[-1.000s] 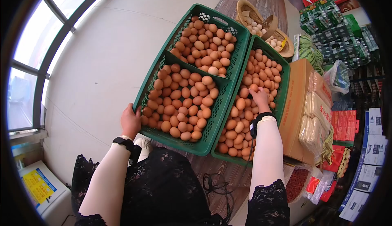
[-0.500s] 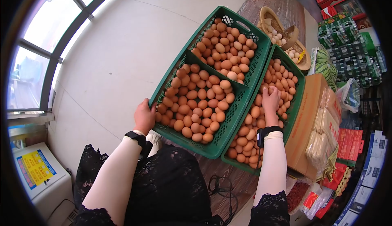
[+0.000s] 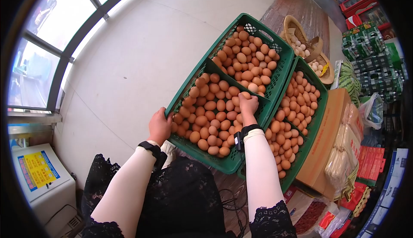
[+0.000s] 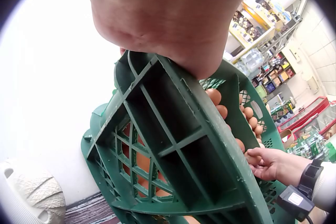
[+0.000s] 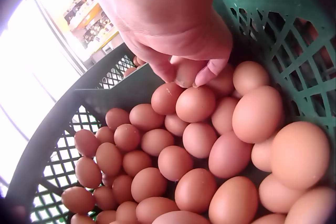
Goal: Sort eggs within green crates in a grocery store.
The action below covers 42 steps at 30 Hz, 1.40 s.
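My left hand (image 3: 159, 127) grips the near left corner of a green plastic crate (image 4: 220, 129), its fingers at the rim. The crate has two compartments split by a divider (image 3: 230, 79), both filled with brown eggs (image 5: 157, 142). My right hand (image 3: 248, 107) is over the near compartment, close to the divider and the right wall. Between thumb and fingers it pinches a brown egg (image 5: 186, 71), right at the eggs lying below. A second green crate (image 3: 316, 122) of brown eggs stands against the first one's right side.
Beyond the crates sits a woven basket (image 3: 325, 71) with paler eggs. A cardboard box (image 3: 322, 139) with plastic-wrapped packs stands right of the second crate, watermelons (image 3: 349, 81) behind it. A white cabinet (image 3: 51, 186) is at the lower left, and a black cable (image 3: 232, 203) lies near my lap.
My right hand has moved left from the second crate to the first one, with an egg in its fingers. The left hand stays on the corner. The head view has shifted.
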Each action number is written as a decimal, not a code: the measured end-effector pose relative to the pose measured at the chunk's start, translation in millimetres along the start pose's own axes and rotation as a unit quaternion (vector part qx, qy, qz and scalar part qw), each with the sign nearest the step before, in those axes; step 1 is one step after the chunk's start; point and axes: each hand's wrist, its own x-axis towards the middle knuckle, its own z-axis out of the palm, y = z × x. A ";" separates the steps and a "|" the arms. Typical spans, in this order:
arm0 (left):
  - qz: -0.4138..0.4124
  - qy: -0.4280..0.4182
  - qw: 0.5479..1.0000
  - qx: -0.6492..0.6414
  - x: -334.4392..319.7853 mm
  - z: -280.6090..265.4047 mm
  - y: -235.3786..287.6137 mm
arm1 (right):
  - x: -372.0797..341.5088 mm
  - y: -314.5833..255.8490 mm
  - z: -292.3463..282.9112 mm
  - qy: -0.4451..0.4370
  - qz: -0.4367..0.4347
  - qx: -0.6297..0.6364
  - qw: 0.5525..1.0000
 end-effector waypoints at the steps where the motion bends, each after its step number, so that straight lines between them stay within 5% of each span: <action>1: 0.003 0.004 1.000 -0.001 -0.3 0.9 -0.6 | 0.9 3.9 0.0 -0.005 -0.022 0.022 0.999; 2: 0.007 0.009 1.000 -0.002 0.1 1.8 -0.5 | -0.1 7.7 1.5 -0.006 -0.024 0.020 0.999; 4: 0.004 0.004 1.000 0.000 0.2 0.9 0.2 | -18.3 4.1 -6.4 -0.176 0.050 0.350 0.919; 5: 0.003 0.000 1.000 0.003 0.1 0.1 0.9 | -27.1 2.6 -10.8 -0.177 0.050 0.348 0.919; 7: 0.004 0.003 1.000 0.004 -0.9 -0.8 2.5 | -49.2 -4.2 -24.8 -0.286 0.052 0.552 0.781; 16: 0.004 0.005 1.000 0.010 0.0 -0.5 3.5 | -85.9 -2.5 -48.5 -0.402 0.102 0.648 0.639; 28: 0.010 0.007 1.000 0.011 -1.0 -3.0 6.3 | -114.0 -6.5 -45.5 -0.364 0.047 0.649 0.666; 33: 0.021 0.025 0.999 -0.005 -0.8 -1.4 5.2 | -116.1 -2.4 -41.0 -0.322 0.051 0.619 0.715; 37: 0.010 0.013 1.000 0.007 0.3 -2.4 6.4 | -118.2 -9.1 -51.7 -0.311 0.111 0.655 0.679; 39: 0.004 -0.001 1.000 0.015 -0.4 -2.2 6.0 | -119.8 -11.9 -58.7 -0.328 0.173 0.699 0.611; 42: 0.008 0.013 1.000 0.011 0.4 -0.3 5.5 | -120.1 -2.3 -50.9 -0.324 0.129 0.680 0.645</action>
